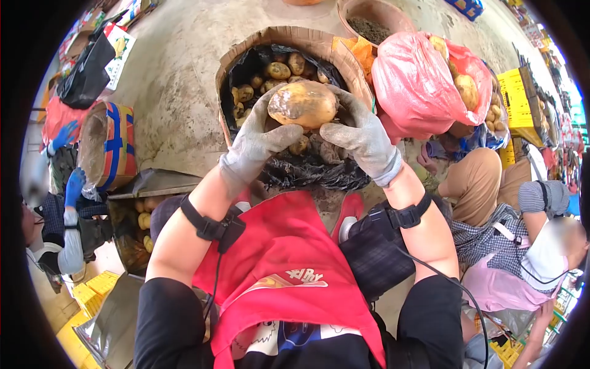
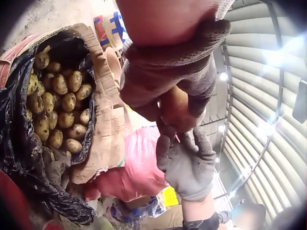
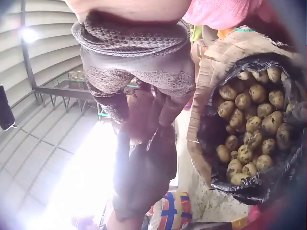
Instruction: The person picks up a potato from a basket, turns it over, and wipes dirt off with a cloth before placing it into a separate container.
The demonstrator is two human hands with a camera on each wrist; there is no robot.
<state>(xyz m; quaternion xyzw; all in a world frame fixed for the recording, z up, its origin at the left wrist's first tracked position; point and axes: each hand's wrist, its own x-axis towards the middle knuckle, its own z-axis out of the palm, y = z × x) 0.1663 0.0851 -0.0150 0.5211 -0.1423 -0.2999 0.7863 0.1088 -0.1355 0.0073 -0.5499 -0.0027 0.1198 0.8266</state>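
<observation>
A large yellow potato (image 1: 303, 104) with brown dirt patches is held up between both gloved hands. My left hand (image 1: 259, 142) grips its left end, thumb along the near side. On the opposite end, my right hand (image 1: 364, 140) grips it the same way. Both gloves are grey and soiled. Below the potato stands a cardboard box (image 1: 226, 69) lined with a black plastic bag (image 1: 310, 174). Several dirt-specked potatoes (image 3: 254, 124) fill the bag, as the right wrist view shows. From the left wrist, the potato (image 2: 177, 108) is partly hidden by the fingers.
Right of the box sits a pink bag (image 1: 412, 80) of potatoes, with a clay pot (image 1: 399, 18) behind it. A yellow crate (image 1: 516, 98) stands farther right. People sit at both sides. At the left are a taped carton (image 1: 114, 147) and another potato container (image 1: 129, 230).
</observation>
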